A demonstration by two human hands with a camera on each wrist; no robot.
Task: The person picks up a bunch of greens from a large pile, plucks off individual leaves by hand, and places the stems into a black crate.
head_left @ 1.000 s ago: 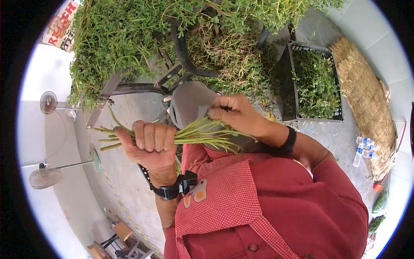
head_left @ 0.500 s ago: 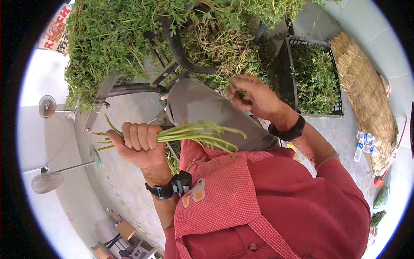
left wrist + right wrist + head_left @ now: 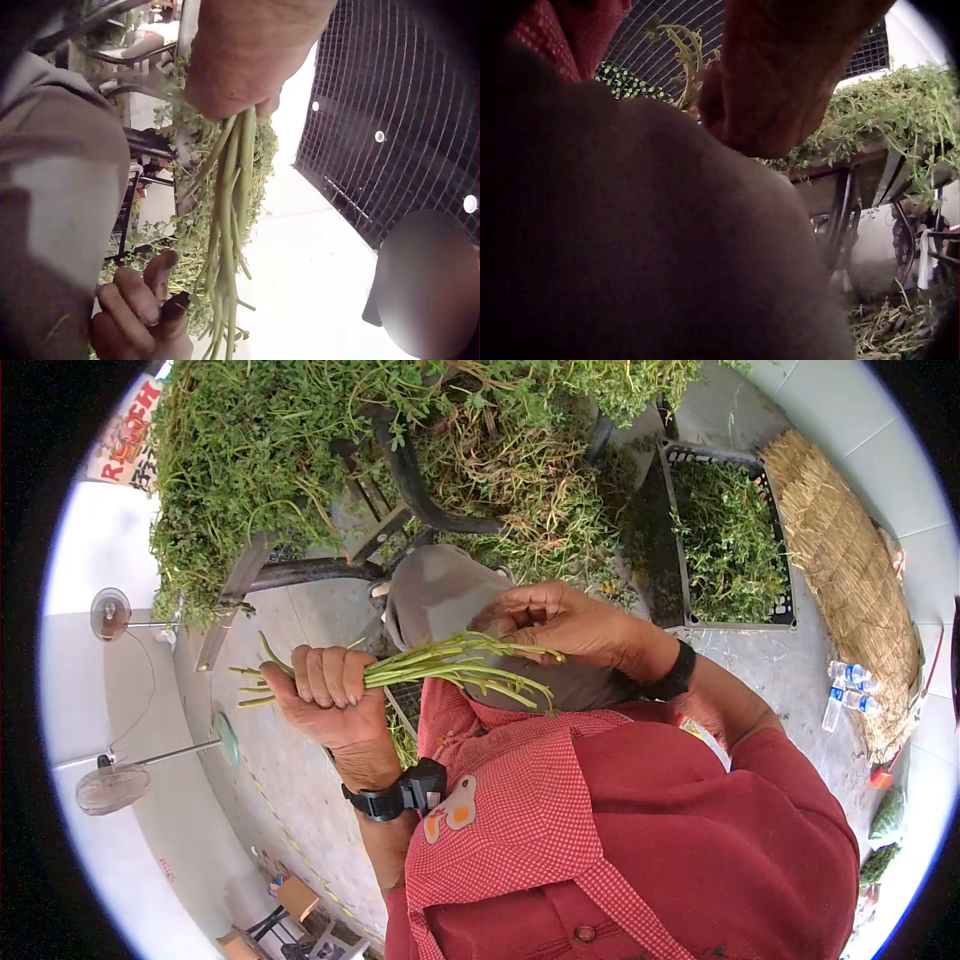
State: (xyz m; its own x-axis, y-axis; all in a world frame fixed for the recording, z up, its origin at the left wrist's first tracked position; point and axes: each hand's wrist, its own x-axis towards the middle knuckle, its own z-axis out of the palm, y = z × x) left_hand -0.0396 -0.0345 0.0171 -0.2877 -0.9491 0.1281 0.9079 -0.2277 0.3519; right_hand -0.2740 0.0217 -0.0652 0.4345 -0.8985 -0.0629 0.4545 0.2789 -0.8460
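My left hand (image 3: 335, 690) grips a bunch of green stems (image 3: 440, 665), with short ends out past the thumb side and longer ends towards the right hand. In the left wrist view the stems (image 3: 230, 180) hang below that fist, some with small side shoots. My right hand (image 3: 570, 625) is beside the far ends of the bunch, its fingers bent and apart in the left wrist view, near a small leaf. The right wrist view is mostly dark cloth, with a few curved stems (image 3: 686, 64) beyond it.
Leafy greens (image 3: 260, 470) are heaped on a support in front. More cut plants (image 3: 530, 480) lie behind my knee (image 3: 430, 595). A black crate (image 3: 688, 590) of greens, a rolled straw mat (image 3: 840, 570) and water bottles (image 3: 832, 710) are to the right.
My right hand moved out from the bunch with a dark leafy bit, then came back to the stem ends. The left hand kept its grip and shifted slightly left.
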